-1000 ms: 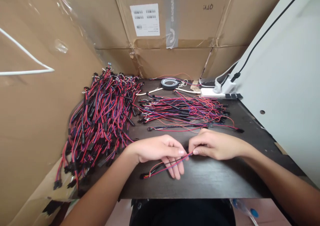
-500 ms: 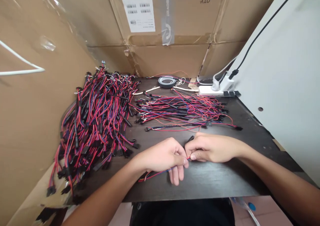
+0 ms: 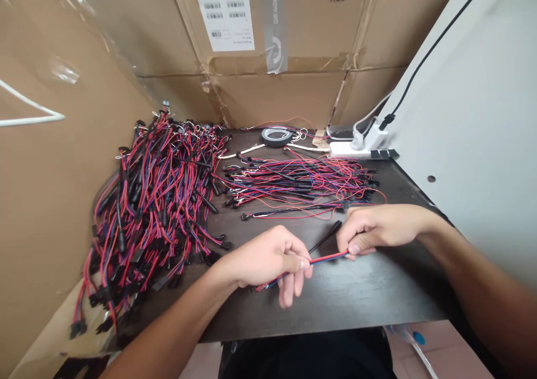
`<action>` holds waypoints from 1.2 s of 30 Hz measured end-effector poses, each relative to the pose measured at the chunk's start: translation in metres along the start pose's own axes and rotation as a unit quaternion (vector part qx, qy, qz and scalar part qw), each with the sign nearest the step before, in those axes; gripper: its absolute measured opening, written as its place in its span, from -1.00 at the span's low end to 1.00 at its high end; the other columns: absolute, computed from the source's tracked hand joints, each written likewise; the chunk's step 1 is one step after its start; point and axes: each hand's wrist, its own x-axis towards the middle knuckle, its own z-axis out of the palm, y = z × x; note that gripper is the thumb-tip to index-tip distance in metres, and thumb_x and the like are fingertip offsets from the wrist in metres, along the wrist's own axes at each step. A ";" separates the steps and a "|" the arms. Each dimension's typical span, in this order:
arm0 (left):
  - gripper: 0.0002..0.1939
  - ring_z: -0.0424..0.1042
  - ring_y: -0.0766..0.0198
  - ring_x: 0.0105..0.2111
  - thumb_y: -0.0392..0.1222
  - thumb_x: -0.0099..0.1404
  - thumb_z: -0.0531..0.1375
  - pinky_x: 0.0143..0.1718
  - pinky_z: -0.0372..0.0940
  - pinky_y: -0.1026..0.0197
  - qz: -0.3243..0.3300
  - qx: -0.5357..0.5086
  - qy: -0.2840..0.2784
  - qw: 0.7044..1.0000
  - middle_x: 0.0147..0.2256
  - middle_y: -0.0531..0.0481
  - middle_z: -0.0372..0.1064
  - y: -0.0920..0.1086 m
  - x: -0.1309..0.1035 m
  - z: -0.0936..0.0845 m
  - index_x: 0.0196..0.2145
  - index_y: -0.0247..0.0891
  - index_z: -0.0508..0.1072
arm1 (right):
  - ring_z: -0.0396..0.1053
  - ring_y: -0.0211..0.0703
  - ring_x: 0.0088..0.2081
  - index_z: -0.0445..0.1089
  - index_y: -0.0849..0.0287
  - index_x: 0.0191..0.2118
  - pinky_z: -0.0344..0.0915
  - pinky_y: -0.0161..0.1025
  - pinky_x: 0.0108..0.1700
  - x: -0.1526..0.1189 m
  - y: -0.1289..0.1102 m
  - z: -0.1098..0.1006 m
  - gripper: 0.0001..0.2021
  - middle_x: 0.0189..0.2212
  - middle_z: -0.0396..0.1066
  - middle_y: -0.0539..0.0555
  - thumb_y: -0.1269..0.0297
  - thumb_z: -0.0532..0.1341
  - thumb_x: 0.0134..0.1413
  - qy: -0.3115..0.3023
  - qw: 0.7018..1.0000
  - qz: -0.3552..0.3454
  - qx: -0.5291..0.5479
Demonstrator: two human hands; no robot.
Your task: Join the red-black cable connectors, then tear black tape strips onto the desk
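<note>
A red and blue wire pair (image 3: 329, 257) is stretched between my two hands above the dark tabletop. My left hand (image 3: 279, 261) pinches it between thumb and forefinger, the other fingers hanging loosely below. Loose wire ends (image 3: 264, 285) stick out under that palm. Farther right, my right hand (image 3: 369, 232) is closed on the same wires with thumb and forefinger. A black cable with a thick end (image 3: 331, 232) slants behind the wires, between the hands; whether it is joined to them is hidden.
A large heap of wire harnesses (image 3: 163, 200) fills the left side. Behind my hands lies a flatter bundle of harnesses (image 3: 289, 183). A black tape roll (image 3: 277, 137) and a white power strip (image 3: 350, 150) stand at the back, before cardboard (image 3: 277, 96). A white panel (image 3: 474, 144) borders the right.
My right hand has moved right and slightly up, away from my left hand, and more of the wire pair and black cable now shows between them. The view has shifted slightly.
</note>
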 end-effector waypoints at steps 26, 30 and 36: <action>-0.85 0.33 0.32 -0.79 -0.23 0.03 0.21 -0.79 0.15 0.43 0.000 -0.053 0.013 0.999 -0.67 -0.04 0.38 0.002 -0.002 -0.013 -0.52 -0.42 0.44 | 0.11 -0.36 -0.55 0.36 0.38 -0.16 0.07 -0.38 -0.46 -0.004 0.009 0.000 -0.67 -0.60 0.16 -0.09 0.13 0.10 0.29 0.009 0.997 0.032 0.077; -0.86 0.33 0.33 -0.79 -0.24 0.03 0.20 -0.78 0.16 0.43 0.009 -0.047 0.020 0.999 -0.67 -0.04 0.39 0.003 -0.004 -0.013 -0.51 -0.42 0.44 | 0.16 -0.34 -0.52 0.39 0.37 -0.22 0.11 -0.38 -0.43 0.007 0.003 0.008 -0.68 -0.59 0.20 -0.06 0.15 0.10 0.28 0.037 0.998 0.027 0.044; -0.85 0.33 0.31 -0.78 -0.22 -0.01 0.20 -0.78 0.17 0.42 0.011 -0.047 0.024 0.999 -0.67 -0.04 0.38 0.004 -0.001 -0.007 -0.52 -0.40 0.42 | 0.18 -0.34 -0.55 0.44 0.35 -0.26 0.11 -0.38 -0.46 0.029 -0.010 0.027 -0.68 -0.60 0.26 -0.04 0.20 0.05 0.29 0.119 0.993 -0.021 -0.010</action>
